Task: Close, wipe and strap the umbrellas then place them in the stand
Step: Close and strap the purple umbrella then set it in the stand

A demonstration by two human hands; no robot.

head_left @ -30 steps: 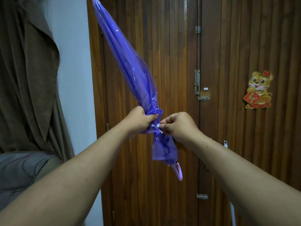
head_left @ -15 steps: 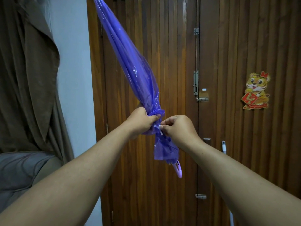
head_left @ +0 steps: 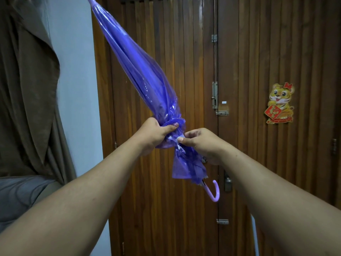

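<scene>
Your left hand (head_left: 155, 133) is wrapped tight around the gathered canopy of the purple umbrella (head_left: 140, 71), thumb pressed across the bunched plastic at the narrowest part. Just to the right of it, nearly touching, your right hand (head_left: 202, 143) pinches the small pale strap tab (head_left: 178, 143) between thumb and forefinger, right against the folds your left hand is squeezing. The umbrella is closed and held tilted: from your left hand the canopy runs up and to the left, past the top edge of the view, so its tip cannot be seen. Below your right hand the loose hem of the canopy flares out, and the lilac hooked handle (head_left: 215, 193) hangs beneath it, curling upward. Whether the strap is already fastened cannot be told. Beyond both hands stands a slatted wooden door (head_left: 239, 163), with a tiger sticker (head_left: 279, 104) well off to the right of your right hand, and a brown curtain (head_left: 27, 89) far to the left of your left hand
</scene>
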